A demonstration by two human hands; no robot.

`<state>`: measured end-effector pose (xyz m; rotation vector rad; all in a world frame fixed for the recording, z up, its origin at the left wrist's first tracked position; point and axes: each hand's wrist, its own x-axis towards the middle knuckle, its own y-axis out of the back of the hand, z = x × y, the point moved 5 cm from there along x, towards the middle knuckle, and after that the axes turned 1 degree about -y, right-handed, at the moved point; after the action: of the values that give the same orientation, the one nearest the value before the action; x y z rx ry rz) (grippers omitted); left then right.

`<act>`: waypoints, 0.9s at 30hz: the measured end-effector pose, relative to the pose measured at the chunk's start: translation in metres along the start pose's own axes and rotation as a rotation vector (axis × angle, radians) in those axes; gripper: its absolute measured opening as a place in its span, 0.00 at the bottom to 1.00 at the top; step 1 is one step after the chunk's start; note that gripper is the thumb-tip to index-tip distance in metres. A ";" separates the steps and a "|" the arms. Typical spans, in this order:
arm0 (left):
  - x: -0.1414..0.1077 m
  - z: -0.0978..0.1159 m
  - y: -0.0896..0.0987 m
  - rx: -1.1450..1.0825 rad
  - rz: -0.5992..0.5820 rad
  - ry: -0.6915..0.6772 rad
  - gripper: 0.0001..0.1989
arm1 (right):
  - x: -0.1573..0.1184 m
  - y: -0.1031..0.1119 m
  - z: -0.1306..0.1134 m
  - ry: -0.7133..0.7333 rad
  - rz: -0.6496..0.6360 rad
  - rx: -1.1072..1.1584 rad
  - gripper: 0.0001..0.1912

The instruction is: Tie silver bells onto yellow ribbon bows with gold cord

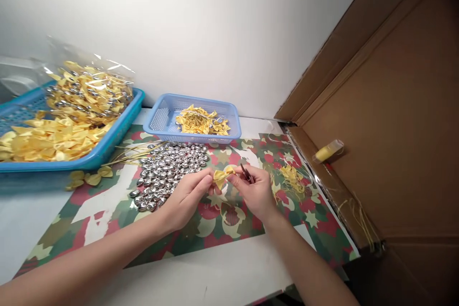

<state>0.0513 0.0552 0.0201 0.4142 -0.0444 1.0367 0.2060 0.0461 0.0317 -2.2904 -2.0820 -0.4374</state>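
Yellow and satiny, the bow [221,177] is held up between both hands over the patterned sheet [229,222], nearer that sheet's near edge than its far corners. Thumb and fingers of the left hand [191,191] are pinched together on one end of it; the right hand [256,190] has thumb and finger clamped on the other end, with a dark tool [247,173] — probably small snips — tucked in the same grasp. For a clean result I would pinch only lightly, so the loops are not crushed, leave the gathered middle in plain sight, and point the tool away from both the fabric and the opposite fingertips. The left wrist wants lifting a little too, since silver beads [168,172] crowd the sheet's left side just beside it and could roll. Much is hard to read: the right hand covers the tool's handles, the lower left fingers curl partly out of sight, and whether thread binds the bow's middle is too small to tell. Strands in the yellow tangle [293,179] near the sheet's right edge blur together — and the picture's left border cuts off the larger basket [124,134].
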 end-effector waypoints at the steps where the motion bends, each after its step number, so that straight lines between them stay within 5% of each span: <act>1: 0.000 0.000 0.000 -0.003 0.022 0.012 0.20 | 0.001 -0.004 -0.002 0.017 -0.038 -0.003 0.17; 6: 0.001 -0.004 0.000 0.104 0.078 0.040 0.20 | -0.001 -0.002 0.014 -0.007 -0.050 0.005 0.17; 11: 0.000 -0.003 0.001 0.189 0.109 -0.025 0.19 | 0.001 0.016 0.038 -0.054 0.009 -0.358 0.11; 14: -0.002 0.000 0.002 0.261 0.150 -0.101 0.18 | 0.000 0.013 0.038 -0.042 -0.035 -0.344 0.10; 18: -0.005 0.005 0.001 0.300 0.197 -0.210 0.14 | -0.011 0.010 0.019 0.093 0.056 -0.145 0.14; 22: -0.007 0.007 -0.001 0.317 0.192 -0.264 0.13 | -0.021 0.002 0.004 0.311 0.009 -0.242 0.08; 27: -0.006 0.005 -0.006 0.279 0.073 -0.275 0.13 | -0.023 -0.003 0.004 0.392 -0.030 -0.341 0.07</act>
<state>0.0540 0.0456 0.0218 0.8130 -0.1628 1.0551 0.2024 0.0242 0.0228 -2.0976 -1.9628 -1.2162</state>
